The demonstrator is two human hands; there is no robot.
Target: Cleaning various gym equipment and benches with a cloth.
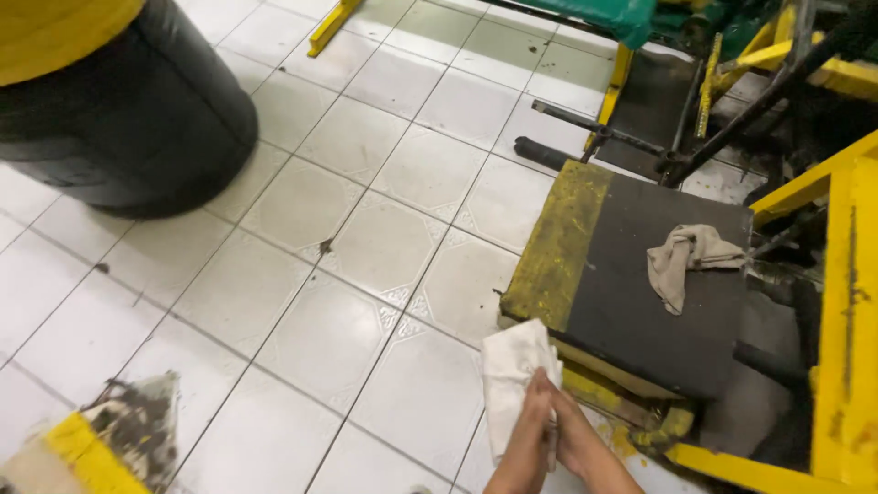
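We see a white cloth [512, 380] held low in the frame, just off the near left corner of a dark platform [658, 302]; it hangs down over the tiled floor [366, 238] and its upper fold seems to brush the platform's yellow-smeared left edge, though the overlap makes contact hard to judge. Both hands are pressed together around the cloth's right side: the left hand [529, 430] and the right hand [578, 437] meet palm to palm with fingers closed, pinching the fabric between them, so each grip is shut on the cloth. As for progress, we judge the wiping is unfinished: the platform's left strip is still blotched with yellow and more yellow residue sits under its near edge. A second, beige rag [688, 259] lies crumpled near the platform's far right corner, untouched. Beyond it stand yellow frame bars [846, 320] and dark rods. At the far left of the floor rests a large black drum [128, 119] with a yellow top. We can make out no packages, labels or signs.
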